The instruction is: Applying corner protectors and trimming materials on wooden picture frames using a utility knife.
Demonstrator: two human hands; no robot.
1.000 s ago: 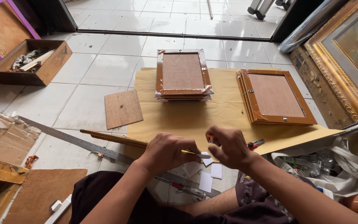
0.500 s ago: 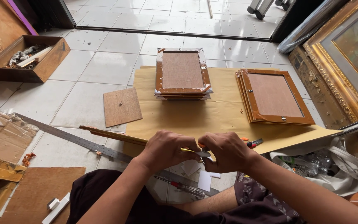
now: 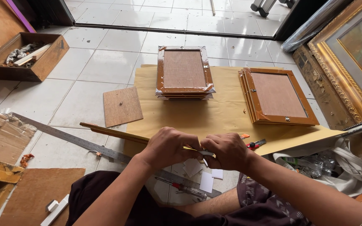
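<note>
left hand (image 3: 168,146), right hand (image 3: 227,150), fingertips pinched together

Two bare forearms are seen from above, with no sleeves, watch or bracelet on them. The left hand (image 3: 168,147) and the right hand (image 3: 227,150) are uncovered, with no gloves and no rings that can be made out. Dark shorts (image 3: 256,205) with a faint pale pattern are worn over the lap, and a bare knee is shown beneath them.
</note>
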